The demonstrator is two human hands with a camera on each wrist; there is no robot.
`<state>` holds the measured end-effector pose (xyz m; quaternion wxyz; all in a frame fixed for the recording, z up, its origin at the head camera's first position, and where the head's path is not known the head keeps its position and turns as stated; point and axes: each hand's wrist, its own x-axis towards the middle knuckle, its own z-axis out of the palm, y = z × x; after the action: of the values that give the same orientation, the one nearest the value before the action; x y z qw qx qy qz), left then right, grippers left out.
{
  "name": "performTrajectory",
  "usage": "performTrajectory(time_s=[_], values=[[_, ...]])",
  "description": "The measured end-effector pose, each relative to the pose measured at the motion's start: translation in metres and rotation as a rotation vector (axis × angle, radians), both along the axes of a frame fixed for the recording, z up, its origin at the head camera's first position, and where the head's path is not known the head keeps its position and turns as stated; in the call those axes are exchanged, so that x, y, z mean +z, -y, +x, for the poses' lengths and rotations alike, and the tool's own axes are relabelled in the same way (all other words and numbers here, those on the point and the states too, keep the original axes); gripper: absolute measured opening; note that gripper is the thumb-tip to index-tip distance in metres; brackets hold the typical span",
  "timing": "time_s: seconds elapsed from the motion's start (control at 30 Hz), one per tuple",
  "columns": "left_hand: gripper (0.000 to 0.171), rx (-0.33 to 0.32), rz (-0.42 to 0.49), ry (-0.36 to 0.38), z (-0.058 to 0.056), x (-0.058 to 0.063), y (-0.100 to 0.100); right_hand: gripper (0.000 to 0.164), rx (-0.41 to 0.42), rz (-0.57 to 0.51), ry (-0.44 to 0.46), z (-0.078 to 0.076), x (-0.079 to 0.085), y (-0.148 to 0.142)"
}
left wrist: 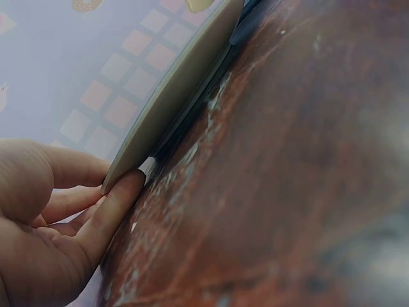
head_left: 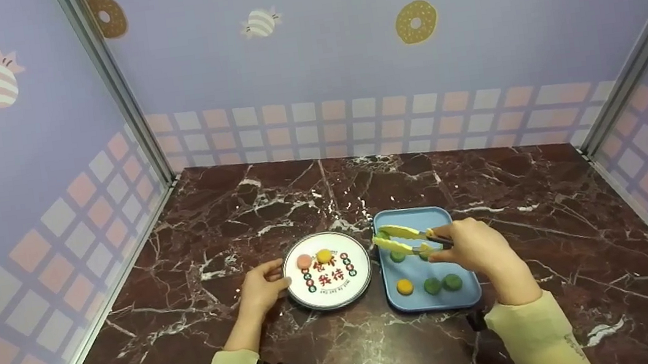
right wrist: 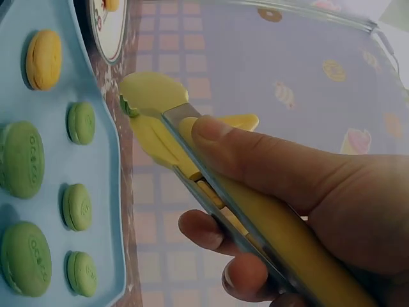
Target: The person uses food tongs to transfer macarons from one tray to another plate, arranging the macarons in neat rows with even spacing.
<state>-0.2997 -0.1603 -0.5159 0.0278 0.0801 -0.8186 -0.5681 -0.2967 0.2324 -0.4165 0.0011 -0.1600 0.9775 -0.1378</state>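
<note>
My left hand [head_left: 264, 285] pinches the left rim of a round white plate [head_left: 338, 296] with red lettering; the left wrist view has the plate's edge [left wrist: 163, 109] between thumb and fingers. A pink macaron [head_left: 304, 262] and a yellow macaron [head_left: 324, 256] lie on the plate. Yellow-tipped tongs [head_left: 398, 232] are gripped in my right hand [head_left: 480, 243], over a blue tray [head_left: 422, 303]. Between the tong tips shows a green macaron [right wrist: 128, 107], mostly hidden by them. On the tray are a yellow macaron [head_left: 405, 286] and several green macarons [right wrist: 80, 208].
Plate and tray stand side by side with a narrow gap on a dark red marbled table [head_left: 193, 322]. White specks [head_left: 333, 205] are scattered behind them. Purple patterned panels [head_left: 332, 51] close off the back and both sides.
</note>
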Motion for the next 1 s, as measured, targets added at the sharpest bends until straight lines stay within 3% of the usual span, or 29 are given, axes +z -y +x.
performTrajectory(time_s=[0.47,0.7,1.0], values=[[0.049,-0.002,0.007,-0.01,-0.001,0.0,0.0,0.048,0.111,0.009,-0.05,-0.011,-0.004,0.031],[0.049,-0.002,0.035,0.01,-0.001,0.001,-0.001,0.04,0.158,0.01,-0.031,-0.02,-0.009,0.047],[0.05,0.004,0.058,0.004,-0.002,-0.001,0.0,0.049,0.186,0.019,-0.002,-0.027,-0.015,0.062]])
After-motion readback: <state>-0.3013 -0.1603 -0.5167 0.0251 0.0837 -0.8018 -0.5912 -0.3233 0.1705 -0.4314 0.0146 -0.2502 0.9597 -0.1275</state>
